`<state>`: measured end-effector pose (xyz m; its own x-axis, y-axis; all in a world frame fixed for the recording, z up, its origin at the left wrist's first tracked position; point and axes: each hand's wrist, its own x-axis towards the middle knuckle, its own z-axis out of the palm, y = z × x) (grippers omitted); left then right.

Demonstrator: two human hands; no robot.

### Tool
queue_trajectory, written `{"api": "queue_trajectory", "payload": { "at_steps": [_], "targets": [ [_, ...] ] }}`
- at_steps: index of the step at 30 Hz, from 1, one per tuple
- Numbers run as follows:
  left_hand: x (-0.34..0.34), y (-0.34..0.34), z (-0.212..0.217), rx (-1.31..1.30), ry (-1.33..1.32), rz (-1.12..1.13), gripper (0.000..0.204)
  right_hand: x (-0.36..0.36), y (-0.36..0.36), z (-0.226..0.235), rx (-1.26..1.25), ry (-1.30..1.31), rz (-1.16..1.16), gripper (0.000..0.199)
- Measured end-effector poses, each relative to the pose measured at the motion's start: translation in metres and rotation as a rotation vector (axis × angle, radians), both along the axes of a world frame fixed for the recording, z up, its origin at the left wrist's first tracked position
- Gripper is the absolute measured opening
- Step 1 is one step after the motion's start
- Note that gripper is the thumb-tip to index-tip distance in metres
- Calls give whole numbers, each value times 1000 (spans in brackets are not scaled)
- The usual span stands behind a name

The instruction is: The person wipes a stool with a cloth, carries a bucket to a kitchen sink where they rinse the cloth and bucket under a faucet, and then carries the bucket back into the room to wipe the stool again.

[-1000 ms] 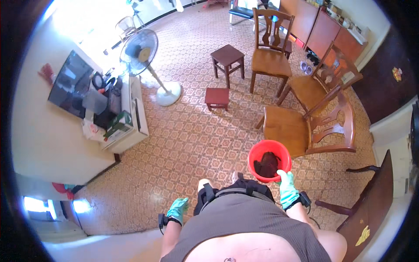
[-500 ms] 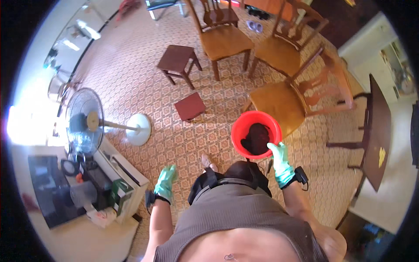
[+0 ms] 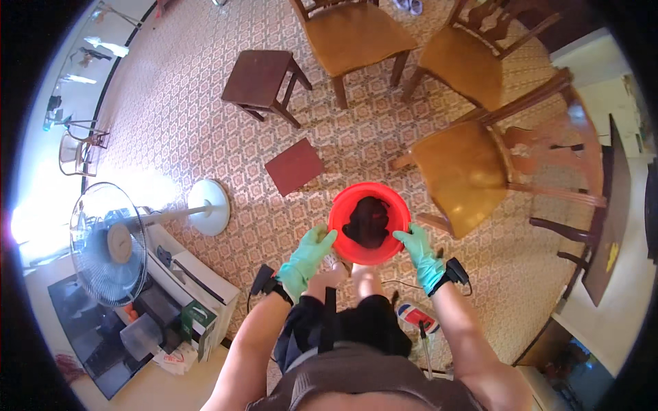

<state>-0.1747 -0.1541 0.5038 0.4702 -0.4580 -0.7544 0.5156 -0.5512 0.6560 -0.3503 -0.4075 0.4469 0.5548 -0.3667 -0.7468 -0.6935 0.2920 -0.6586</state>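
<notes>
A red plastic bucket (image 3: 336, 248) is held in front of my legs, with a dark, crumpled cloth (image 3: 370, 220) at its bottom. Light green rubber gloves cover both hands. My left hand (image 3: 306, 259) grips the bucket's near left rim, thumb against the edge and other fingers partly hidden by its wall. On the near right rim, my right hand (image 3: 419, 255) has its thumb at the edge and its fingers along the outside. Below the bucket, my feet and bare shins show in part.
A low red-brown stool (image 3: 295, 166) and a taller brown stool (image 3: 259, 77) stand ahead. Wooden chairs (image 3: 462, 181) line the right. At left are a standing fan (image 3: 116, 243) and a white cabinet (image 3: 205, 274). A red, white and blue package (image 3: 417, 317) lies by my right leg.
The bucket has moved left, in front of my body. My left hand has come up from my side and taken its left rim; the right hand still holds it. The view has shifted.
</notes>
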Motion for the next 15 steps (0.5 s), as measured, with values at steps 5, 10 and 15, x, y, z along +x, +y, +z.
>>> {"api": "queue_trajectory", "payload": {
  "at_steps": [5, 10, 15],
  "targets": [
    [28, 63, -122, 211, 15, 42, 51, 65, -4, -182, -212, -44, 162, 41],
    [53, 73, -232, 290, 93, 78, 54, 89, -45, -348, -472, 254, 287, 73],
    [70, 98, -341, 200, 102, 291, 45, 121, -46, -426, -22, -150, -116, 24]
  ]
}}
